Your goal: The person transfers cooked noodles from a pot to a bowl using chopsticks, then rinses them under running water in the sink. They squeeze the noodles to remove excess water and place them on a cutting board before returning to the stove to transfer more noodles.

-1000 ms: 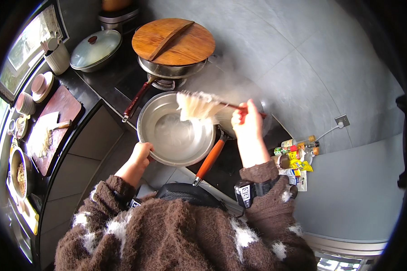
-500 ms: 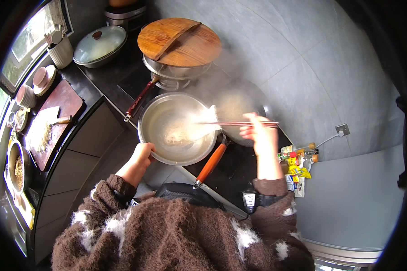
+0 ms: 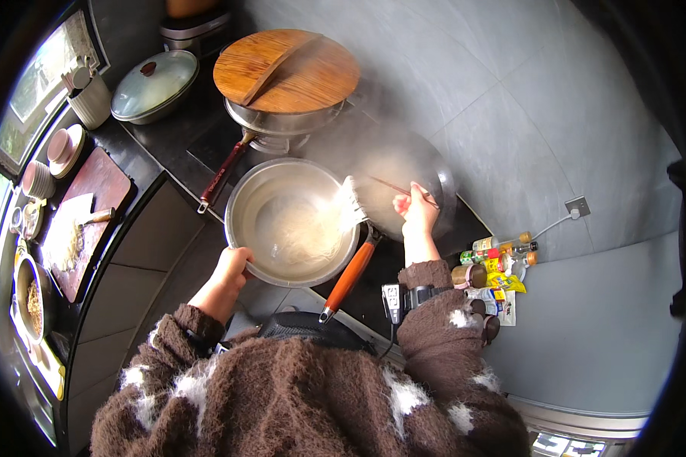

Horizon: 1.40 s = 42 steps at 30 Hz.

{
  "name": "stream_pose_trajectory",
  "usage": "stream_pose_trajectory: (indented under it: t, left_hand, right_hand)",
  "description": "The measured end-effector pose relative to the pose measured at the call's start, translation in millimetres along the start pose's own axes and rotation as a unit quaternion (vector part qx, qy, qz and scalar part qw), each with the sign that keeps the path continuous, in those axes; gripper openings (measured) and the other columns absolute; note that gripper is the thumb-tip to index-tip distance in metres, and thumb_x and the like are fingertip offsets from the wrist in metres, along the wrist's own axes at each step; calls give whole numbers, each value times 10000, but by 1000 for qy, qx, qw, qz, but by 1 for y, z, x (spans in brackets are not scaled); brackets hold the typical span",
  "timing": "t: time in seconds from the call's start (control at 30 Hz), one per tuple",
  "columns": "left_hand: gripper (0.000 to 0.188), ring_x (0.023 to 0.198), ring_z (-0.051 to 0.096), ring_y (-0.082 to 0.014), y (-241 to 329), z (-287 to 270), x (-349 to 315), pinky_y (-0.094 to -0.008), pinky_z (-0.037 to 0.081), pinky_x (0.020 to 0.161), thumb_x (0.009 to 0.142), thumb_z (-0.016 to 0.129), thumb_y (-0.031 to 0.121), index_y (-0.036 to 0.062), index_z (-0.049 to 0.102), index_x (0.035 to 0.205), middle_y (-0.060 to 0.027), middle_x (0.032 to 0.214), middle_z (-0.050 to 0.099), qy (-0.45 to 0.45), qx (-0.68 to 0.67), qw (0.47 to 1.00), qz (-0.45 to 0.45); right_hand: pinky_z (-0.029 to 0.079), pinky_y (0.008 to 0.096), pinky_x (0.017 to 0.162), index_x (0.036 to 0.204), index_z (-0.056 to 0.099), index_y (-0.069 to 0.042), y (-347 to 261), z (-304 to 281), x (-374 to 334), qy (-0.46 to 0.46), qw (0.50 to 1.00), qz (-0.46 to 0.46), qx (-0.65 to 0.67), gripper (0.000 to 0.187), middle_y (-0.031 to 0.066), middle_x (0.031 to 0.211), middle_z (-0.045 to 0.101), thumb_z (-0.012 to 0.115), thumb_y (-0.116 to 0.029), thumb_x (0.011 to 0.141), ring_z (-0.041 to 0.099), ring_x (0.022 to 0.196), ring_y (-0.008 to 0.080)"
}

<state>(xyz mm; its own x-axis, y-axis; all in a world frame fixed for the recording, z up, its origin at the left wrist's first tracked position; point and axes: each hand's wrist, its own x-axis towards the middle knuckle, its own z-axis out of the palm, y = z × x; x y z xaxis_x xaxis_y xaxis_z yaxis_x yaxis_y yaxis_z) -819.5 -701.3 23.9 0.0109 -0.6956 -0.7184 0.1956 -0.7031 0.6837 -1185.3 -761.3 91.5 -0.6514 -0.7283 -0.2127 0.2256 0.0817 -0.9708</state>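
Note:
My left hand [image 3: 232, 268] grips the near left rim of a large metal bowl [image 3: 253, 196]. Pale noodles [image 3: 306, 234] lie in the bowl, and a bundle of them drapes over its right rim. My right hand [image 3: 417, 215] is closed around dark chopsticks [image 3: 387, 184], whose tips point left toward the draped noodles. Below the chopsticks a dark wok [image 3: 443, 183] gives off steam, which blurs what is inside it. The wok's orange handle [image 3: 348, 280] reaches toward me under the bowl's right side.
Behind the bowl, a pot with a wooden lid [image 3: 297, 72] stands on the stove, its red handle [image 3: 229, 171] pointing toward me. A glass-lidded pan [image 3: 151, 87], cutting board [image 3: 103, 183] and cleaver [image 3: 95, 216] are at left. Bottles [image 3: 503, 244] and packets stand at right.
The chopsticks have swung from over the bowl toward the wok and now slant. The noodles at the right rim now hang loose from them. My left hand stays on the bowl.

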Motion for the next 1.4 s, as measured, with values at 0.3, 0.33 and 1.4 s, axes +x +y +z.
stream_pose_trajectory:
  t: [0.3,0.33,1.4]
  left_hand:
    - [282,541,554,-239,-8,-6,15,-371,509,512,657,523,22,-63,569,922,-116,719,578,-15,-14,1000,4]
    - [274,512,541,-236,-9,-5,16,-372,504,489,655,530,22,-67,571,911,-123,707,572,-8,-28,1000,8]
    - [278,572,596,-252,3,-3,5,-381,546,545,659,498,8,-58,575,918,-114,709,586,-12,-7,1000,16]
  right_hand:
    - [460,346,634,706,645,-3,0,-31,-14,2,824,-399,-402,355,111,672,613,522,-259,920,603,668,244]
    - [463,336,635,706,639,5,4,-34,-9,9,819,-407,-405,370,98,677,621,516,-266,927,611,663,220]
    - [368,264,366,801,484,-100,31,-53,69,45,909,221,351,394,96,591,523,293,-397,977,486,457,201]
